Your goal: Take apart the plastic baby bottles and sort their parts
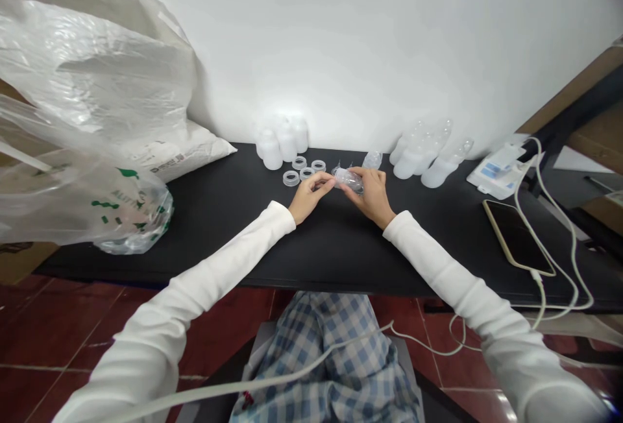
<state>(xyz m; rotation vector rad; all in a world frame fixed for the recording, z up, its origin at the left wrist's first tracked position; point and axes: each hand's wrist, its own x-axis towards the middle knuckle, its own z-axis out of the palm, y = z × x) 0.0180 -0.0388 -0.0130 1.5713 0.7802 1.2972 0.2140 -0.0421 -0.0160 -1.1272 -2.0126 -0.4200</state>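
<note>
You hold a clear plastic piece [349, 181] between your two hands, just above the black tabletop [341, 257], and it is the landmark for everything else here. Its exact shape is too small to make out.

Your right hand [372, 197] is directly beside the piece, on its right end, with the fingers [359, 175] closed together and clamped around it. Your left hand [307, 197] reaches it from the other side, the fingers [322, 181] held close together, with their tips at the piece's left end.

Just behind the piece, a smaller transparent plastic part [372, 160] lies on the table. Four round plastic collars [299, 163] sit in a small group behind and to the left of it. Farther back to the left stands a cluster of frosted plastic bottles [281, 147], and a second cluster of frosted bottles [421, 157] lies behind and to the right.

Well to the right of the piece lie a smartphone [518, 238] with a white charging cable [555, 261] and a white packet [496, 171]. Well to the left, a translucent plastic bag [82, 150] rests against a white sack [189, 150].
</note>
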